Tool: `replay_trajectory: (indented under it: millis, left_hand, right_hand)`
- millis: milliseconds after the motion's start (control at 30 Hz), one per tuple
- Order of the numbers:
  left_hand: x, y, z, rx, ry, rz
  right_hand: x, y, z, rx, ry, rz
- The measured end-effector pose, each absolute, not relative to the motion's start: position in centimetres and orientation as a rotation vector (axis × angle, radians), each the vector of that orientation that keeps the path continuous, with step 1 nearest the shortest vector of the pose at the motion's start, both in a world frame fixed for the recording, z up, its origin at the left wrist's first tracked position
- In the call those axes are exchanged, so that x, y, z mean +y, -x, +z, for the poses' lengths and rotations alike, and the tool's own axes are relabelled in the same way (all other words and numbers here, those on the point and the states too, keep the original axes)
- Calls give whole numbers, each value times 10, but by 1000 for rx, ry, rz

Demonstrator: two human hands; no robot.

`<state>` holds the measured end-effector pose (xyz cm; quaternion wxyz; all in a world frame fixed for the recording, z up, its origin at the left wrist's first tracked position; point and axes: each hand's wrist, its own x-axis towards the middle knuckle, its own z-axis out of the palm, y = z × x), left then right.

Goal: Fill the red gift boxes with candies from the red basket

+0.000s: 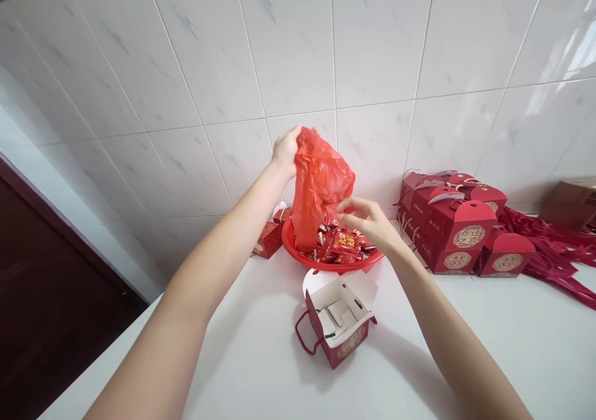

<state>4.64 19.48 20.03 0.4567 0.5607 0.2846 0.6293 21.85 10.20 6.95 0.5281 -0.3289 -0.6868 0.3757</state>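
My left hand [285, 151] grips the top of a red plastic bag [321, 174], which hangs over a red basket [305, 261]. Wrapped red snack packets [345, 243] fill the basket. At the bag's lower right is my right hand [365, 220], its fingers bent close to the plastic; whether they pinch it is unclear. An open red gift box [351, 345] with a white inside and a cord handle stands in front of the basket, its flaps raised.
Several closed red gift boxes [459, 227] stand at the right by the tiled wall. Beyond them lie dark red bags [552, 252] and a brown carton [570, 202]. A small red box [269, 240] touches the basket's left side.
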Motion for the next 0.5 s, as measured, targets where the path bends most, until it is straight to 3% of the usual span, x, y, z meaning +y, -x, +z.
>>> replay_trajectory:
  millis: [100, 267, 367, 500]
  left_hand:
    - [196, -57, 178, 811, -1460, 1449]
    - [183, -47, 158, 1039, -1887, 1500]
    - [161, -25, 154, 1021, -2376, 1114]
    - [136, -4, 136, 1235, -2609, 623]
  right_hand:
    - [101, -208, 62, -1773, 771, 1000]
    - [105, -197, 54, -1515, 693, 1124]
    - [110, -200, 55, -1372, 647, 1114]
    - [115, -205, 57, -1236, 552, 1143]
